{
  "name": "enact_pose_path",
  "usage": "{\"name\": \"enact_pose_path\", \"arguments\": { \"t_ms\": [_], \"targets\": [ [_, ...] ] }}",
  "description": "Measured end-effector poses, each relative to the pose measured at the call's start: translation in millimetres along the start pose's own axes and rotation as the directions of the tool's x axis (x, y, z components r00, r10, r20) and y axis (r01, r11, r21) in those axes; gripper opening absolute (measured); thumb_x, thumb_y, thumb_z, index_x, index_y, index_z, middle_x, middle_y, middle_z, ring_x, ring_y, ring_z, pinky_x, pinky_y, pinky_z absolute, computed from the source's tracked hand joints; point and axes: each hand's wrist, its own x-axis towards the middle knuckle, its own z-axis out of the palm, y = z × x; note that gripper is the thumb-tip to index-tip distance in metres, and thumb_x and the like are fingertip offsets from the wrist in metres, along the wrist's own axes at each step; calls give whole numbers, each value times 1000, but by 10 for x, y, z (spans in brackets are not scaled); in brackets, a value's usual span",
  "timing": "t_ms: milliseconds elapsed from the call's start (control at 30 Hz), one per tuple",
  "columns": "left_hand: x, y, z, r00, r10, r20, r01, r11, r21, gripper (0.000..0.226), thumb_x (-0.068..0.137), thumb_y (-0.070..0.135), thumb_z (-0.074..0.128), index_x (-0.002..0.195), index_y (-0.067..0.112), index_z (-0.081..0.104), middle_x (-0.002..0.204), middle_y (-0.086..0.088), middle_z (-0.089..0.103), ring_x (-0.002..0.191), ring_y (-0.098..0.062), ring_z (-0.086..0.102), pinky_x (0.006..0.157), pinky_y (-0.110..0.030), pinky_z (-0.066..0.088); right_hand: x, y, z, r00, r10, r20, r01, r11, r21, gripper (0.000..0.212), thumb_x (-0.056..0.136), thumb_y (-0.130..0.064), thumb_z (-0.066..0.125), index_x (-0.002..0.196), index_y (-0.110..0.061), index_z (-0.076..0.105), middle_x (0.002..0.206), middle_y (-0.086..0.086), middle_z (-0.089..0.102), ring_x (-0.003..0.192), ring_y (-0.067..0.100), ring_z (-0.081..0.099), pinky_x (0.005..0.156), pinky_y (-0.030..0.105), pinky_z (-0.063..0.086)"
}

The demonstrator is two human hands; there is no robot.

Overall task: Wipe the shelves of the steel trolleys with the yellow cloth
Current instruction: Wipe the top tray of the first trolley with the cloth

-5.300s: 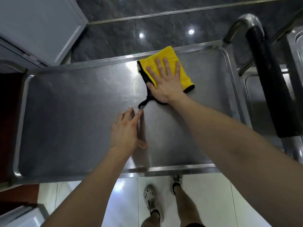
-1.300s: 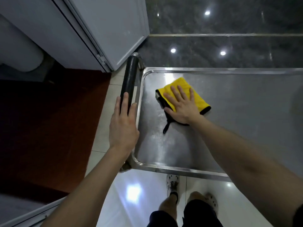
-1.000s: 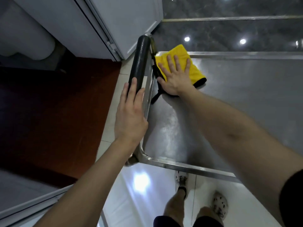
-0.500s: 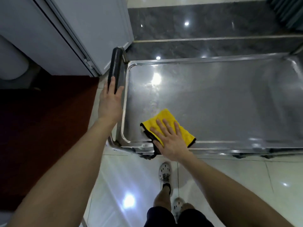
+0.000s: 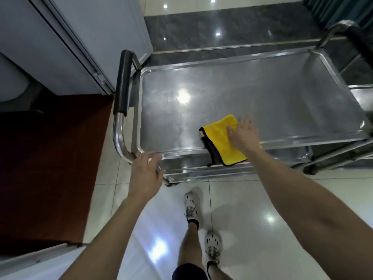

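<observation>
The yellow cloth (image 5: 220, 142), edged in black, lies at the near edge of the steel trolley's top shelf (image 5: 252, 93) and hangs over the front rim. My right hand (image 5: 244, 136) presses down on its right part, fingers spread, holding it against the rim. My left hand (image 5: 146, 170) is at the shelf's near-left corner with fingers apart and nothing in it; it is blurred, so contact with the rim is unclear. Below the rim, a lower shelf's edge (image 5: 201, 170) shows.
A black-padded push handle (image 5: 122, 81) stands at the trolley's left end. A second steel trolley (image 5: 361, 96) adjoins on the right. A grey door (image 5: 80, 37) and dark red carpet (image 5: 50, 168) lie left. My feet stand on glossy floor tiles (image 5: 252, 209).
My left hand came off the black handle and dropped to the near-left corner. My right hand slid the cloth rightward along the front edge, so it now hangs over the rim.
</observation>
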Motion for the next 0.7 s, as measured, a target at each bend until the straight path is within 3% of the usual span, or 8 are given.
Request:
{"name": "enact_pose_path", "arguments": {
  "t_ms": [100,167,233,333,467,600,633,700],
  "targets": [
    [-259,-59,113,999,-5,45,7,1000,-30,40,90,14,81,129,19,72,132,-7,65,126,-32,59,114,-49,45,192,-126,-27,981,145,131,-154,986,58,45,99,-22,57,138,1,57,145,24,57,137,42,51,111,49,43],
    [-291,-90,137,998,-25,61,30,996,-80,37,92,14,79,128,18,72,129,-6,67,123,-31,60,113,-48,47,206,-273,-49,970,112,215,-143,981,132,31,95,-17,59,121,-2,66,128,21,69,120,40,64,91,40,51],
    [-285,-88,147,995,-53,90,65,988,-141,36,94,15,78,129,16,71,126,-5,68,119,-29,61,109,-44,49,44,-403,-72,974,29,225,-76,976,204,27,95,-20,62,119,-10,65,116,15,71,109,36,67,80,35,46],
    [-217,-21,116,988,-79,136,112,960,-256,43,94,17,81,135,16,68,132,-3,66,123,-26,61,105,-26,44,-411,-498,-106,977,-176,120,144,960,240,24,91,-23,65,115,-20,62,110,10,64,102,35,61,78,35,41],
    [-89,64,85,980,-70,184,133,923,-361,80,86,24,89,156,21,51,151,-2,57,142,-24,50,116,-41,46,-1081,-577,-137,925,-374,70,335,886,320,27,84,-26,63,111,-27,61,105,2,53,89,29,54,73,33,33],
    [-87,4,24,964,-59,259,158,912,-380,117,74,30,98,169,31,30,162,0,44,146,-18,43,115,-37,44,-1598,-693,-100,866,-492,85,429,821,378,25,90,-19,71,114,-24,64,107,-4,54,90,20,53,75,36,43],
    [-130,-44,5,958,-59,280,171,903,-395,113,72,30,99,166,31,36,160,3,46,143,-17,46,111,-34,47,-1714,-745,-93,862,-501,81,426,802,419,24,91,-16,71,113,-23,65,108,-5,56,91,19,55,77,38,48],
    [-248,-174,-41,950,-67,306,210,862,-461,74,74,27,98,140,33,66,139,10,64,126,-15,62,90,-23,53,-1930,-851,-82,868,-491,69,398,773,494,21,91,-12,72,108,-22,65,107,-5,59,92,20,58,77,40,53]
  ]
}}
